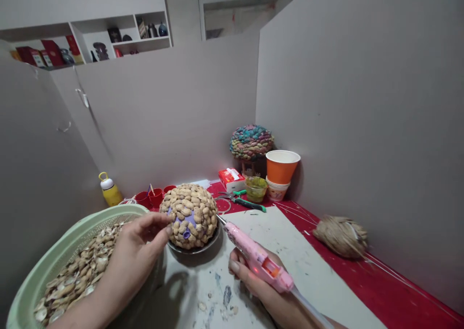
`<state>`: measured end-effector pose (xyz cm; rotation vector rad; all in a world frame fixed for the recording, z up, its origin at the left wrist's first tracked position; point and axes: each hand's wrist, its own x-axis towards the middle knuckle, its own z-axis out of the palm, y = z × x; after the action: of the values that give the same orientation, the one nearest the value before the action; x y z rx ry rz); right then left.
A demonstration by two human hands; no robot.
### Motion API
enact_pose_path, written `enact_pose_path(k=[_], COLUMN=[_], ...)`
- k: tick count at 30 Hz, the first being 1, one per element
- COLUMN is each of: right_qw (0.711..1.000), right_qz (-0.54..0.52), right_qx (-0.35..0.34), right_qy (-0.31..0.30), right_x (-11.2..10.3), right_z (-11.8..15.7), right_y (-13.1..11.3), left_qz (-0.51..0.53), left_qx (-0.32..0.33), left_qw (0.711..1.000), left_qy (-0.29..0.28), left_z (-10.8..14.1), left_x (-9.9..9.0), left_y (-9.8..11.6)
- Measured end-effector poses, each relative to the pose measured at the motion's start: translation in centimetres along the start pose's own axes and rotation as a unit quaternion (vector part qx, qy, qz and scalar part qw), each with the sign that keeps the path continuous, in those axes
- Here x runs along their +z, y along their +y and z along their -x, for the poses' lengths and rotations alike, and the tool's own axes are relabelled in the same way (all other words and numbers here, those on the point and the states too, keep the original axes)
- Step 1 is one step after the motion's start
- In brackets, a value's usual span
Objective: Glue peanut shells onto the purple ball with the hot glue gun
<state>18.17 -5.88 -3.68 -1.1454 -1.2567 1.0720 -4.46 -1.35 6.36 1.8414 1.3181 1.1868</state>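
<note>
A purple balloon (186, 233), largely covered in peanut shells (197, 196), rests on a dark round dish (203, 247). Bare purple shows on its near side, around the knot. My left hand (139, 244) reaches to the left of this patch, thumb and forefinger curled towards each other at the shells; whatever is between the fingertips is too small to make out. Wrapped round the handle of a pink hot glue gun (250, 246) is my right hand (259, 280). The gun's metal nozzle points at the right side of the shell-covered balloon, and a glue stick (310, 307) protrudes from its rear.
A green basket (18, 295) of peanut shells stands at left. Behind are a yellow bottle (111, 191), red cups (155, 197), green-handled pliers (250, 204), a glass bowl (255, 189), stacked paper cups (282, 167) and a colourful domed piece (251, 142). Twine (340, 236) lies right, beside the partition.
</note>
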Motion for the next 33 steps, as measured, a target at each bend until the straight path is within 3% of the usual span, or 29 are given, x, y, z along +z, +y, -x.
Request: enact_pose_path(k=[3,6,15,22,28,33], right_qw=[1.0,0.999,0.997,0.997,0.997,0.995], right_qz=[0.007,0.019,0.039,0.029,0.042,0.064], right_qx=[-0.001,-0.01,-0.055,-0.045,-0.034,-0.047], right_qy=[-0.011,-0.024,-0.044,-0.058,-0.055,-0.059], right_x=[-0.2,-0.4,-0.5,-0.6,-0.5,-0.6], right_z=[-0.2,-0.4,-0.7,-0.7,-0.7,-0.7], right_y=[0.1,0.7,1.5,1.4,2.1,2.3], left_qz=[0.024,0.015,-0.039,-0.039,-0.045,-0.053], left_qx=[-0.062,-0.076,-0.012,0.036,0.012,0.008], left_qw=[0.997,0.996,0.999,0.998,0.996,0.996], left_qy=[-0.038,-0.038,-0.029,-0.031,-0.073,-0.068], left_z=[-1.5,-2.5,-3.3,-3.5,-3.1,-3.0], left_x=[0.5,1.0,2.0,2.1,1.5,1.3], left_y=[-0.3,-0.6,-1.9,-2.6,-2.1,-2.3])
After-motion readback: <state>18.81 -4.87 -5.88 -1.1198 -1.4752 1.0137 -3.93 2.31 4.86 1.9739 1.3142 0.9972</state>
